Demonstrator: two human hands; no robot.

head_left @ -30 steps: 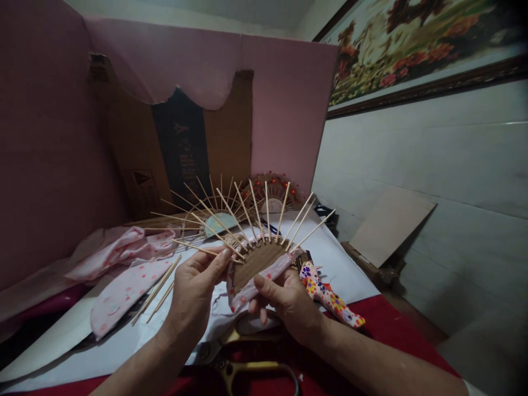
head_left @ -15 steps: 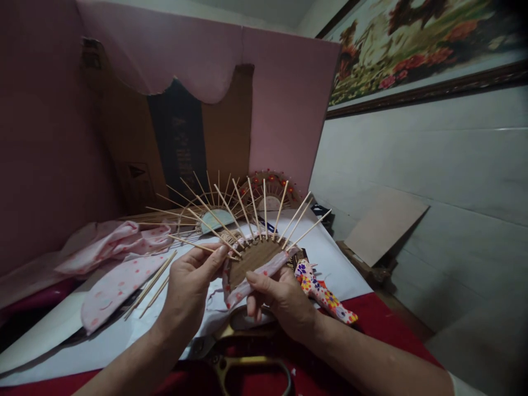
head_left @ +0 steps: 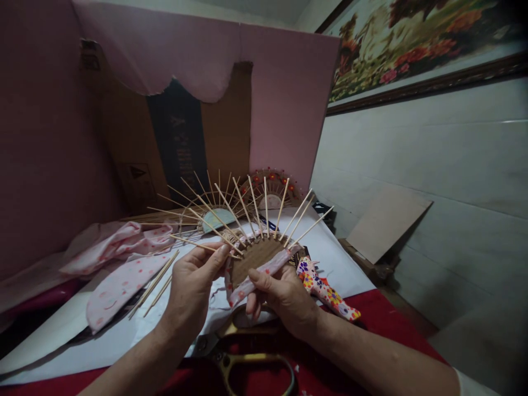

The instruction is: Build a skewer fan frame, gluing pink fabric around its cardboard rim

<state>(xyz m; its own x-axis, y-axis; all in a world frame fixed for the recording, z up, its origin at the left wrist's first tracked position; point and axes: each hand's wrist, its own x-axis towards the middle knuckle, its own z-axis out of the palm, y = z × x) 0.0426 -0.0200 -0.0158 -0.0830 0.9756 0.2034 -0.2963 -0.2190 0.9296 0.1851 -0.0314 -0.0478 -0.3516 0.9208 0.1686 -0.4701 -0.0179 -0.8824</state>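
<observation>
A brown cardboard half-round point(head_left: 254, 258), edged with pink dotted cloth, is held up in front of me. Several thin wooden sticks point(head_left: 266, 206) fan out from its curved edge. Thumb and fingers of my left hand point(head_left: 198, 275) pinch the lowest stick on the left, near the board's rim. My right hand point(head_left: 284, 294) grips the cloth-wrapped straight edge, thumb on top and fingers underneath. Below the board lie large scissors point(head_left: 258, 358) with yellowish handles, on red cloth. A flower-patterned cloth piece point(head_left: 330, 296) rests right of my right hand.
Left on the white sheet point(head_left: 350, 269) are a dotted cloth half-round point(head_left: 119, 289), loose sticks point(head_left: 153, 283) and crumpled pink cloth point(head_left: 136, 239). Behind stand a stick fan with a pale centre point(head_left: 218, 219) and a red-beaded one point(head_left: 270, 201), before a pink board point(head_left: 284, 110).
Hands and board keep nearly the same pose. The whole view has shifted slightly, with table objects appearing a little further right.
</observation>
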